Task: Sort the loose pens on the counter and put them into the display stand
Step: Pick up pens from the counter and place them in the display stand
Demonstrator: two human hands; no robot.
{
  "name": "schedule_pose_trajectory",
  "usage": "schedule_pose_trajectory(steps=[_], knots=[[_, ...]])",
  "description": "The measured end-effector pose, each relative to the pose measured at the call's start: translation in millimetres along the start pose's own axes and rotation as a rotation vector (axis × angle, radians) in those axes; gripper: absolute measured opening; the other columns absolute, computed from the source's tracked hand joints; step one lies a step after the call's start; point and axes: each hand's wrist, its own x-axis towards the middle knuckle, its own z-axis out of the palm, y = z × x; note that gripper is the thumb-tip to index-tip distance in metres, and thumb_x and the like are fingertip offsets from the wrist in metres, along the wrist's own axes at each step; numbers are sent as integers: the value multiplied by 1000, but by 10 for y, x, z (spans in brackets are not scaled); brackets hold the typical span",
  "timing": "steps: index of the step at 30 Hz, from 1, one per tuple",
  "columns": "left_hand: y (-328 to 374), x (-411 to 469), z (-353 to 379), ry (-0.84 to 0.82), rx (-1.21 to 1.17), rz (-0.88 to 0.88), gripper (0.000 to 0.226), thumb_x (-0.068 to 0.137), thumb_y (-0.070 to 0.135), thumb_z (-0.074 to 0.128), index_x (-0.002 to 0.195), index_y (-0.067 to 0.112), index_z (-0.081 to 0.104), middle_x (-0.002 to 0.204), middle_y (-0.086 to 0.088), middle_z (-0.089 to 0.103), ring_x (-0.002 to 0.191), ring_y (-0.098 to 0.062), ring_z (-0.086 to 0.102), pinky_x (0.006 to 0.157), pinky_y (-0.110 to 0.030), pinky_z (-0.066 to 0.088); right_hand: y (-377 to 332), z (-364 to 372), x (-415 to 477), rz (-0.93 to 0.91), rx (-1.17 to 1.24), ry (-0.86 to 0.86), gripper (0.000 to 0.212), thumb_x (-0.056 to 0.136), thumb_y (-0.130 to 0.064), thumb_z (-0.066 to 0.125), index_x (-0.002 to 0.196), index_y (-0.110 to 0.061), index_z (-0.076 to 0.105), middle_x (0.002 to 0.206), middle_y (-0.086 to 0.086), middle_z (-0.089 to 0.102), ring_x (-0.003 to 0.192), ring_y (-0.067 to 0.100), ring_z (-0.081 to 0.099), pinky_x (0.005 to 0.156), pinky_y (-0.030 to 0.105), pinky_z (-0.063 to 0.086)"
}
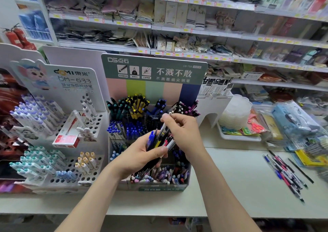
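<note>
Before the green display stand [154, 68], left grip [142, 155] clasps mixed-colour pens [158, 141]; right grip [182, 130], pinching one grey pen [163, 126], may dislodge others.

A pale counter [230, 184] runs across the front. A green display stand [152, 68] sits on it near the middle. Right against the stand's left side is a white holed rack [96, 123] filled with capped pens. Well to the right of the stand, a heap of loose pens [284, 173] lies on the bare top, with a single black pen [300, 170] just past it. Right of the stand and farther back sits a white tray [237, 138]. Beyond it lie plastic packets [294, 118] and a yellow packet [308, 158].
</note>
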Motion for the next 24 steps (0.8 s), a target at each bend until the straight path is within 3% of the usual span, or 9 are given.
schedule_pose_trajectory(steps=[2, 4, 7, 10, 13, 15, 18, 20, 24], knots=[[-25, 11, -10, -1, 42, -16, 7, 105, 27, 68, 105, 27, 61, 93, -11, 70, 71, -29, 63, 63, -36, 53, -28, -45, 70, -9, 183, 162, 27, 106, -32, 64, 91, -16, 79, 66, 3, 59, 64, 12, 51, 65, 32, 44], [-68, 16, -9, 60, 71, -30, 5, 106, 28, 67, 104, 30, 62, 92, -8, 71, 72, -27, 65, 65, -37, 53, -38, -151, 195, -60, 267, 409, 26, 108, -35, 61, 95, -19, 77, 72, -7, 65, 67, 9, 56, 65, 28, 47], [-124, 44, 3, 234, 49, -46, 5, 106, 30, 66, 111, 29, 64, 90, -4, 73, 73, -22, 67, 69, -32, 54, -19, -284, 358, -233, 75, 637, 21, 107, -33, 63, 108, -16, 76, 90, -5, 75, 78, 9, 69, 69, 22, 54], [-147, 83, 9, 334, -4, -57, 18, 106, 32, 65, 115, 16, 63, 91, -6, 75, 73, -23, 67, 68, -34, 54, 144, -257, 537, -379, -271, 485, 17, 102, -24, 71, 116, -16, 76, 97, -6, 78, 83, 8, 69, 78, 22, 54], [-117, 97, 16, 386, -65, -81, 27, 106, 34, 64, 117, 9, 64, 83, -3, 73, 71, -20, 66, 67, -32, 54, 372, -202, 666, -428, -616, 211, 25, 99, -23, 73, 124, -19, 74, 94, 1, 72, 93, 25, 64, 86, 43, 50], [-94, 97, 18, 416, -119, -82, 30, 105, 34, 65, 119, 8, 63, 85, -4, 73, 72, -19, 65, 66, -31, 55, 452, -194, 709, -481, -848, 215, 21, 102, -28, 67, 120, -24, 75, 97, -1, 73, 99, 30, 58, 84, 45, 41], [-77, 91, 4, 447, -144, -80, 29, 105, 34, 66, 119, 9, 63, 91, -4, 75, 74, -20, 66, 67, -34, 56, 459, -171, 683, -492, -1018, 127, 32, 104, -41, 49, 124, -28, 72, 117, -3, 68, 109, 30, 51, 90, 46, 36], [-64, 82, -5, 443, -138, -81, 30, 104, 35, 66, 117, 8, 64, 91, -3, 75, 74, -20, 66, 67, -34, 55, 447, -211, 666, -507, -1077, 52, 42, 96, -41, 57, 132, -23, 66, 123, 3, 62, 112, 31, 51, 93, 47, 39], [-43, 68, -13, 439, -142, -86, 36, 104, 35, 65, 115, 0, 66, 79, -1, 72, 70, -17, 64, 63, -29, 53, 394, -268, 704, -463, -1173, 122, 48, 86, -23, 78, 131, -17, 63, 120, 9, 61, 102, 34, 60, 86, 46, 48]])
